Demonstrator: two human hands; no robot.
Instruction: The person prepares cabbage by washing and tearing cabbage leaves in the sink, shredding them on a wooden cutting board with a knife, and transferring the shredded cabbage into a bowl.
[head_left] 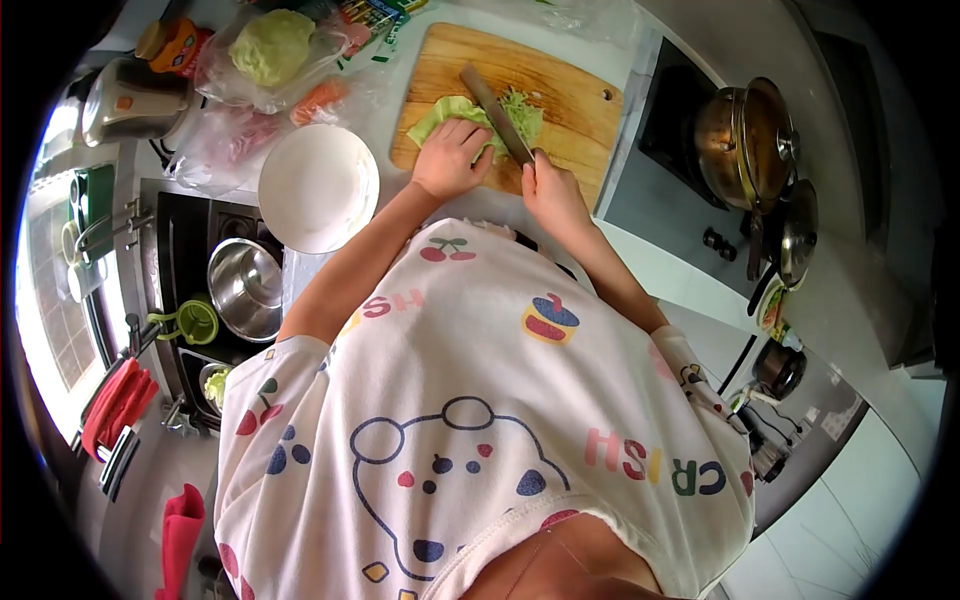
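My right grip (554, 190) grasps a long, grey metal knife (495, 112) slanting away leftward; my left grip (454, 160) pins flat pale-green leaves (450, 110).

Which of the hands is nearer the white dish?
Left. The left hand is on the green leaves, just right of the white dish; the right hand is farther right, gripping the knife.

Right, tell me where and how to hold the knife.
Probably best by the near end of the knife, where the right hand grips it, coming from the near right: its long blade slants away to the far left over the board, and the left hand lies close by on the cabbage.
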